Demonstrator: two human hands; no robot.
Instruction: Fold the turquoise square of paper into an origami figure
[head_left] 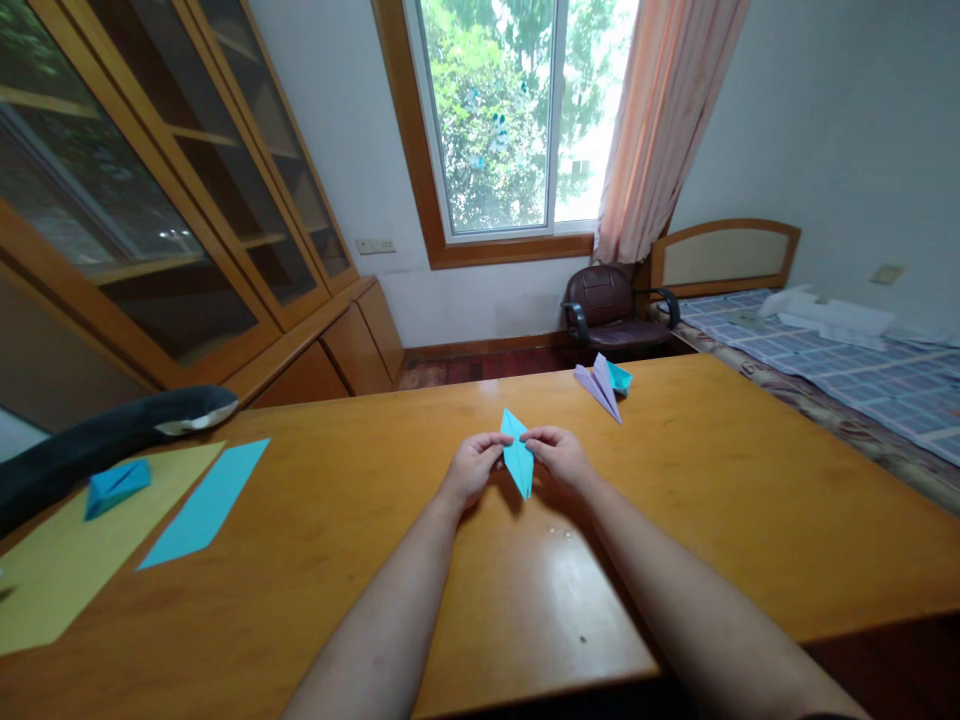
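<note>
A light-blue sheet of paper folded into a long diamond (518, 462) is held just over the wooden table (345, 520), one tip pointing away from me. My left hand (474, 468) pinches its left corner between thumb and fingers. On the other side, my right hand (561, 456) pinches the right corner the same way. A crease runs down the middle of the diamond, and its near tip looks split. The undersides of the fingers are hidden.
Toward the far edge lie a purple paper plane (600, 388) and a teal folded paper (619, 377). At left are a yellow sheet (75, 570), a blue folded paper (118, 487), a blue strip (206, 505) and a dark curved object (112, 430). An armchair (604, 300) stands beyond.
</note>
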